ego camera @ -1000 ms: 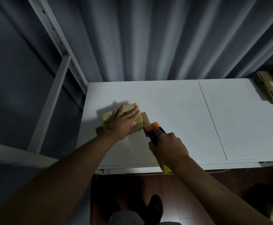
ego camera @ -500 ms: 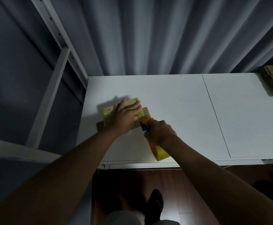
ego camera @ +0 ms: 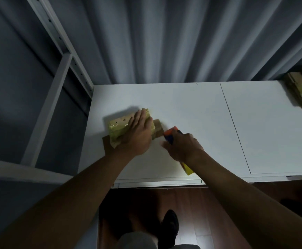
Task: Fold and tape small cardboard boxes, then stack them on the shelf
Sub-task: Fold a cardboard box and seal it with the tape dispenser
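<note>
Small cardboard box [ego camera: 123, 130] wrapped in yellowish tape, lying flat near table's left edge, brown flaps sticking out. Orange-blue tape dispenser [ego camera: 171, 135] just right of it.

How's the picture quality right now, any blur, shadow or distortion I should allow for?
Head view: dim overall, the white table brightest; the right hand on the tape dispenser is motion-blurred; the box throws a shadow to its far left; its tape shows faint glare; wide-angle bending slants the shelf post.
</note>
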